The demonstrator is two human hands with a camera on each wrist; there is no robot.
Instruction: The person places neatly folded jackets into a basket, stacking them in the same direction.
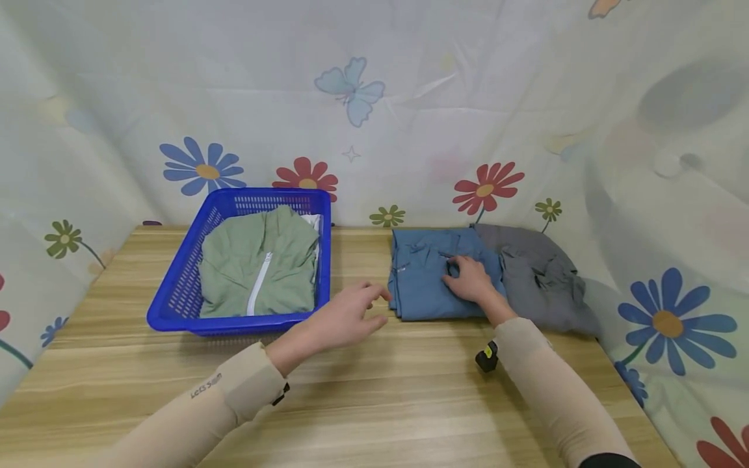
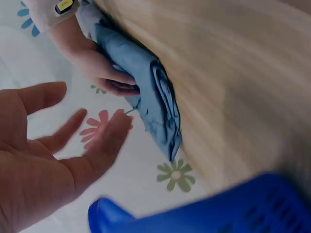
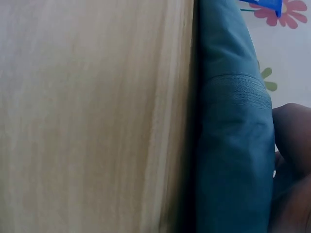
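Observation:
A folded blue garment (image 1: 433, 292) lies on the table, its edge stitching showing in the right wrist view. My right hand (image 1: 470, 279) is on top of it, thumb and fingers curled, with a bit of the cloth pinched between them. Left of the garment, my left hand (image 1: 345, 316) hovers above the table with fingers spread and loosely bent, holding nothing. In the left wrist view, that hand (image 2: 53, 150) is apart from the garment's folded edge (image 2: 163, 107). A grey garment (image 1: 544, 286) lies to the right, partly beside the blue one.
A blue plastic basket (image 1: 170, 318) stands at the left on the wooden table (image 1: 374, 403). Inside it is a green garment (image 1: 234, 260) with a white zip, over something white. A flower-printed curtain (image 1: 409, 130) hangs behind the table and along its sides.

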